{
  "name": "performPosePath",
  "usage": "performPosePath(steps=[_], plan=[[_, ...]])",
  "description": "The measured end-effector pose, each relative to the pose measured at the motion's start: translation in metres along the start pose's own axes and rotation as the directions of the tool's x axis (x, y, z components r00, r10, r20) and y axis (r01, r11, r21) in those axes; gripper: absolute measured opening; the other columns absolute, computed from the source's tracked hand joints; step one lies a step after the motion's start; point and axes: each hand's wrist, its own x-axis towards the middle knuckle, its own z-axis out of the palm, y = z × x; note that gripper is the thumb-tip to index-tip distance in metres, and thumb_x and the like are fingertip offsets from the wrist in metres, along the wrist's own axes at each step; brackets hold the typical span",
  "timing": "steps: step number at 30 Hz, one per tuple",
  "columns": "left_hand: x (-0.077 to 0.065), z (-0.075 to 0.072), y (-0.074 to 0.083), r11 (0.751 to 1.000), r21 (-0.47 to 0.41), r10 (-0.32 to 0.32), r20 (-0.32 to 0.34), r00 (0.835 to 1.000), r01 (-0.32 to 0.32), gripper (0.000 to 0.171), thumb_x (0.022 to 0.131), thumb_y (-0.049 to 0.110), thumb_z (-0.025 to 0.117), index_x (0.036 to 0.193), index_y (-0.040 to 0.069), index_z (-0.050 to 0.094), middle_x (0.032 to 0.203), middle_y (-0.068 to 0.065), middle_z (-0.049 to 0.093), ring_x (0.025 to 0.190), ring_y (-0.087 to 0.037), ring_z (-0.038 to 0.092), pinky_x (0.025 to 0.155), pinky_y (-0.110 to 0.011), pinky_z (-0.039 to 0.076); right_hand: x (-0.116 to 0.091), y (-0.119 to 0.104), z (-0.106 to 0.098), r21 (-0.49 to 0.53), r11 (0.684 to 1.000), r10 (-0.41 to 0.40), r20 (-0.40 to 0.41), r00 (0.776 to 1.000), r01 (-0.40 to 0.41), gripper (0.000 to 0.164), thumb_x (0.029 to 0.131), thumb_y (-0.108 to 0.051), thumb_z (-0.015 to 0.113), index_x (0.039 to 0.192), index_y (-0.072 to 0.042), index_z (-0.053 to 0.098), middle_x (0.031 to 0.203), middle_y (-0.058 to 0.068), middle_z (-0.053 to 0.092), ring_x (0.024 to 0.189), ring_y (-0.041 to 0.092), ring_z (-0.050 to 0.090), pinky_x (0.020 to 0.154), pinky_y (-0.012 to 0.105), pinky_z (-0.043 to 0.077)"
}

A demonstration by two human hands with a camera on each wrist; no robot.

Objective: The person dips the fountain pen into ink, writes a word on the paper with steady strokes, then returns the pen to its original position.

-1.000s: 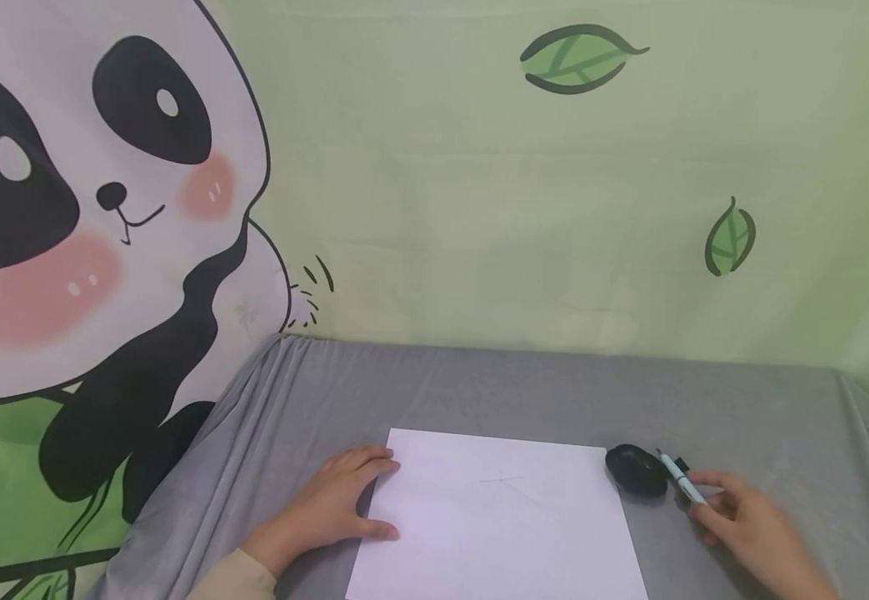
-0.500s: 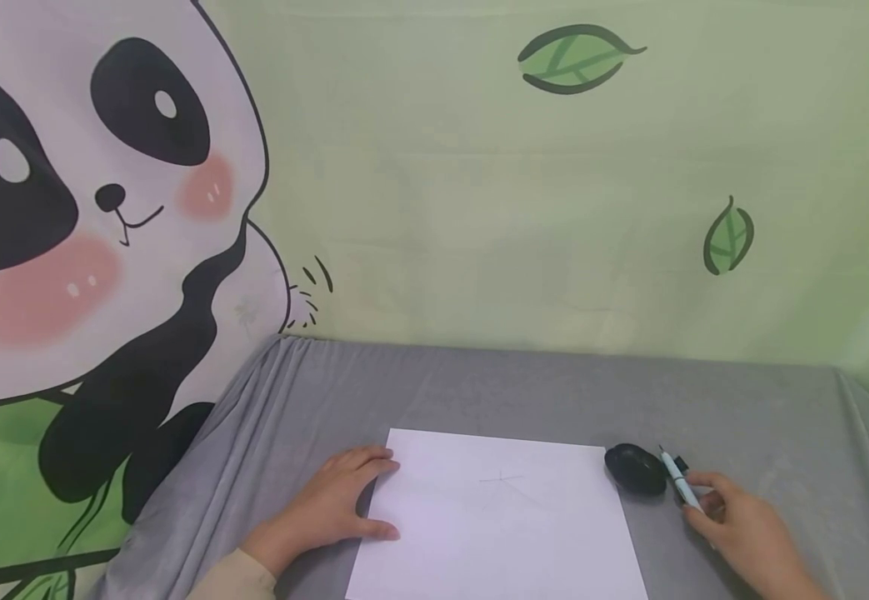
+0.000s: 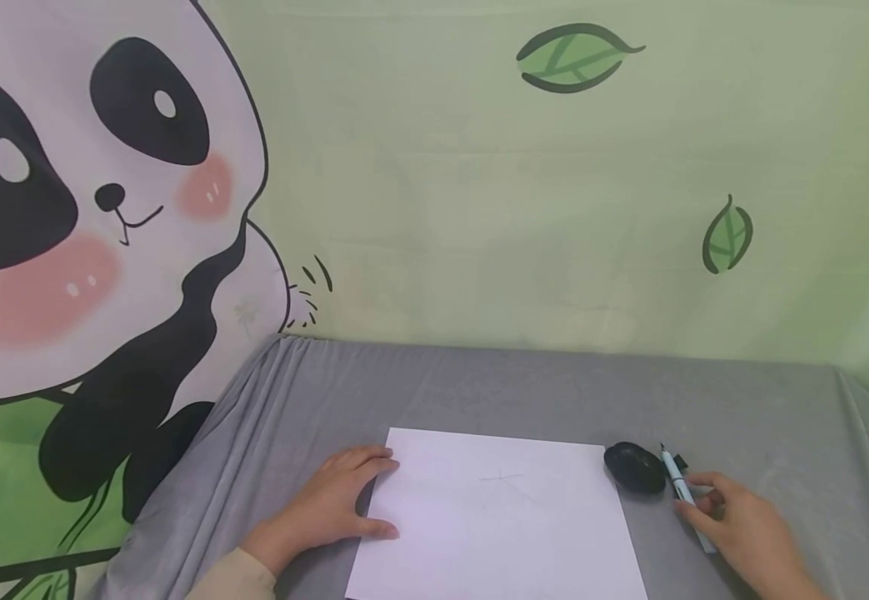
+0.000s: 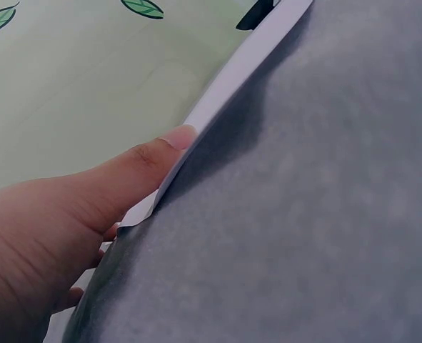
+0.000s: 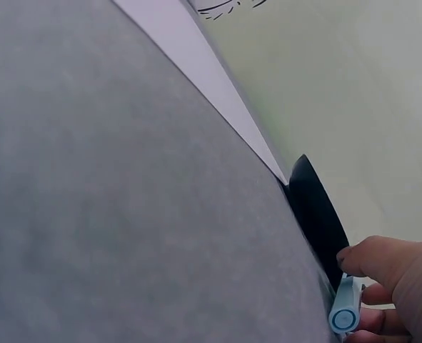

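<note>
A white sheet of paper (image 3: 501, 533) with a few thin pencil-like lines lies on the grey cloth. My left hand (image 3: 329, 500) rests on its left edge, fingers and thumb extended; the left wrist view shows the thumb (image 4: 178, 137) on the paper's near edge. To the right of the sheet, my right hand (image 3: 745, 521) pinches a light blue pen (image 3: 678, 477) between thumb and fingers, its dark tip pointing away. In the right wrist view the pen's round rear end (image 5: 344, 319) faces the camera. A smooth black oval object (image 3: 635, 467) sits between paper and pen.
A small black piece (image 3: 680, 462) shows just behind the pen; its kind is unclear. Grey cloth (image 3: 479, 383) covers the table up to a pale green backdrop (image 3: 441, 208) printed with a panda (image 3: 142, 250) and leaves.
My right hand has shifted slightly left. The pen has turned and slid in its fingers, so its rear end now sticks out below the thumb. The left hand has stayed put.
</note>
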Motion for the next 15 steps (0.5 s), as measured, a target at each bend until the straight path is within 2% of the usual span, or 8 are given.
performPosePath(steps=[10, 15], plan=[[-0.0040, -0.0030, -0.0005, 1.000, -0.001, -0.005, 0.005, 1.000, 0.005, 0.079, 0.069, 0.060, 0.075, 0.130, 0.013, 0.057, 0.137, -0.007, 0.054, 0.129, -0.032, 0.049, 0.106, -0.053, 0.038, -0.0014, 0.0012, 0.0002, -0.002, 0.999, -0.042, -0.025, 0.999, 0.042, 0.051, 0.084, -0.034, 0.071, 0.116, 0.004, 0.060, 0.081, 0.002, 0.068, 0.072, 0.015, 0.061, 0.059, 0.028, 0.042], [-0.0003, 0.0002, -0.0019, 1.000, 0.013, 0.000, 0.003, 1.000, 0.000, 0.081, 0.069, 0.061, 0.075, 0.131, 0.012, 0.057, 0.138, -0.007, 0.054, 0.129, -0.031, 0.048, 0.107, -0.053, 0.037, -0.0010, 0.0022, -0.0012, 0.010, 0.999, -0.035, 0.000, 0.999, 0.035, 0.052, 0.086, -0.036, 0.070, 0.118, 0.004, 0.058, 0.082, 0.003, 0.069, 0.073, 0.015, 0.060, 0.059, 0.028, 0.042]])
